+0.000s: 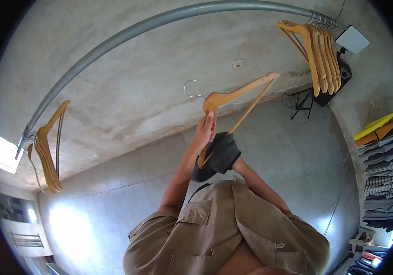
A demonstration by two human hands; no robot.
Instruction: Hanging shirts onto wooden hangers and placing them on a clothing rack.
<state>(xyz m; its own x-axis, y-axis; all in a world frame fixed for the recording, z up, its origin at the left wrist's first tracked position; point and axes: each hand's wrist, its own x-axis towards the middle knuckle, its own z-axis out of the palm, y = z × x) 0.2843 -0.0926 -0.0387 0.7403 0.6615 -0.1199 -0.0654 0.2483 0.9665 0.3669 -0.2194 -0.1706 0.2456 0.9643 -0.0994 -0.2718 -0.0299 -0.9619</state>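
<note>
My left hand [206,130] grips a wooden clothes hanger [236,95] near its middle, below the wire hook, which points to the upper left. One arm of the hanger reaches up to the right; its lower end lies against a dark grey cloth [224,153]. This cloth hangs about the hanger's bar in front of my torso. The right forearm comes up to the cloth, and my right hand [238,164] is mostly hidden by it, so its fingers do not show.
A curved-looking metal rail [169,18] spans above, with wooden hangers at its left [47,147] and right [320,58] ends. A black speaker [345,74] and a light panel [353,39] stand at the upper right. Folded or hung garments [385,182] line the right side.
</note>
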